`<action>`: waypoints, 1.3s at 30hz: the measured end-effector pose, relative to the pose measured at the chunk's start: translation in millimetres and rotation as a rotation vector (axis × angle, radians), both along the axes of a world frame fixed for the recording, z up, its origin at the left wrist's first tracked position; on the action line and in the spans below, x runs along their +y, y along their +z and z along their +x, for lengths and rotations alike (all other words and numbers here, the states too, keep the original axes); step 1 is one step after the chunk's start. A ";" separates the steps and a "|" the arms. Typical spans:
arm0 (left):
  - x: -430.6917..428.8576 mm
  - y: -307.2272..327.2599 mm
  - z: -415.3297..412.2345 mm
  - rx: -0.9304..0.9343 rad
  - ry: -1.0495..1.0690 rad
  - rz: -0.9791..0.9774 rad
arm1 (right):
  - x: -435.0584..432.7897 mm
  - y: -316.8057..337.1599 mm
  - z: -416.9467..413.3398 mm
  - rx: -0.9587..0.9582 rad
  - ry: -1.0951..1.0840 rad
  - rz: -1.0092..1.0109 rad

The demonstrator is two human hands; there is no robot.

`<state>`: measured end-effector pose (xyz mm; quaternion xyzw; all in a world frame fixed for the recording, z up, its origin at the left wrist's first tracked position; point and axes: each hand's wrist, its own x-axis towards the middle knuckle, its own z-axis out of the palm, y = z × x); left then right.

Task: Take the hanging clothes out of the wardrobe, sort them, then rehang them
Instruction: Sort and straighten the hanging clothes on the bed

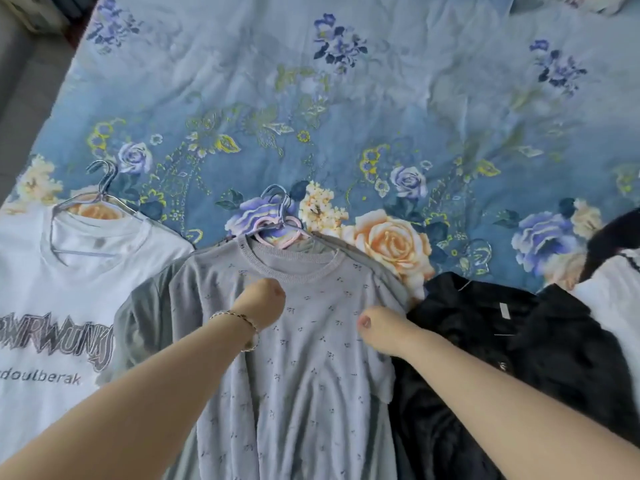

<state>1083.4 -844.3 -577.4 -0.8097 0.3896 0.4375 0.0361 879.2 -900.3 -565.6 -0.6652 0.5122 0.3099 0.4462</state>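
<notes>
Head view, looking down on a bed (346, 81) covered in a blue floral sheet. Showing no wardrobe, only garments laid flat in a row along the near edge.

Showing, from left to right:
- a white tee (69, 289) on a wire hanger (100, 195);
- a grey top (294, 375) at centre on a pink hanger (265, 223), overlapping a second grey garment (145, 306) beneath it;
- a black garment (485, 341) touching the top's right side;
- a white piece (609, 306) at the far right, cut off by the frame.

Resting the left hand (263, 303) on the chest of the top, just below the neckline, with a bead bracelet (239, 315) at the wrist. Curling the fingers under the palm, out of sight; not possible to tell whether clamping cloth or only pressing.

Gripping the top's right shoulder with the right hand (381, 327), just beside the black garment. Closing thumb and curled fingers on the cloth, with folds drawing toward the grip.

Judging progress from the layout:
- Removal from the wardrobe: appearing done for the pieces in view.
- Sorting: appearing under way, apparently grouping by colour, with white at left, grey at centre and black at right.
- Rehanging: not yet begun, with every garment lying on the bed. Hangers showing on the tee and the top only.
</notes>
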 end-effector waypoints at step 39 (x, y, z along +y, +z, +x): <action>-190.7 13.9 -536.3 0.035 -0.014 -0.063 | -288.8 -32.2 -473.3 -0.469 -1.079 -0.066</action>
